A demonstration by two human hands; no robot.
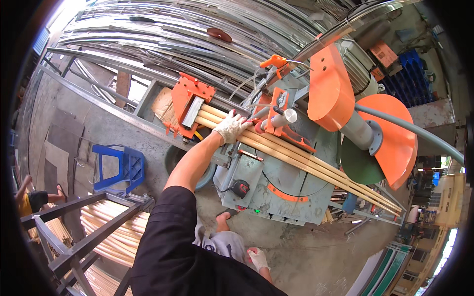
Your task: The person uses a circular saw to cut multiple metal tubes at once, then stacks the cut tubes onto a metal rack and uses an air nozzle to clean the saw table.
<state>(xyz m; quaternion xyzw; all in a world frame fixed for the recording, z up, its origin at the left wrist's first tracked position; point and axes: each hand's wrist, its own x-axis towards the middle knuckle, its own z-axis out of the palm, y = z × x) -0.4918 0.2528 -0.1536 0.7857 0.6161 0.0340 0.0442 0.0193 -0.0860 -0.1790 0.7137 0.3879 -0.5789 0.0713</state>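
At the near left, a rack (94, 232) of pale rods is seen, with a blue plastic stool (118, 167) beyond it. The gloved left hand (230, 127) is laid flat, fingers spread, on a bundle of long pale rods (296, 157) lying across the grey saw table (276, 192), between an orange clamp (190, 104) and the orange-guarded saw (380, 138). The gloved right hand (257, 257) is hung low; whether it is closed cannot be told.
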